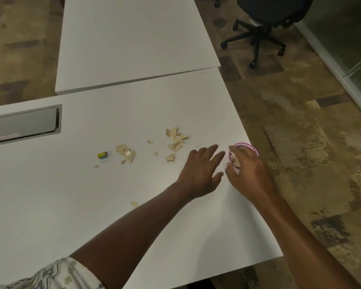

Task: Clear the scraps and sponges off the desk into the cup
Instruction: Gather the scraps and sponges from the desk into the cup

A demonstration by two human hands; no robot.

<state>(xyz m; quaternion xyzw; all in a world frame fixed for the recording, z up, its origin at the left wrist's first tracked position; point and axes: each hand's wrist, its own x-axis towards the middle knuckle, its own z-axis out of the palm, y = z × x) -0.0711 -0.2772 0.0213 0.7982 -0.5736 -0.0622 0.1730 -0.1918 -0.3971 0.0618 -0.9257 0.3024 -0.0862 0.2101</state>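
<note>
A pink cup stands near the desk's right edge. My right hand is over its mouth, fingers pinched on a pale scrap held at the rim. My left hand lies flat just left of the cup, fingers spread, holding nothing. Beige scraps lie in loose heaps: one beyond my left hand, another further left, and a single piece beside my left forearm. A small yellow and green sponge block sits left of the heaps.
The white desk ends a little right of the cup. A grey cable hatch is set in at the far left. A second desk adjoins at the back. A black swivel chair stands on the carpet to the right.
</note>
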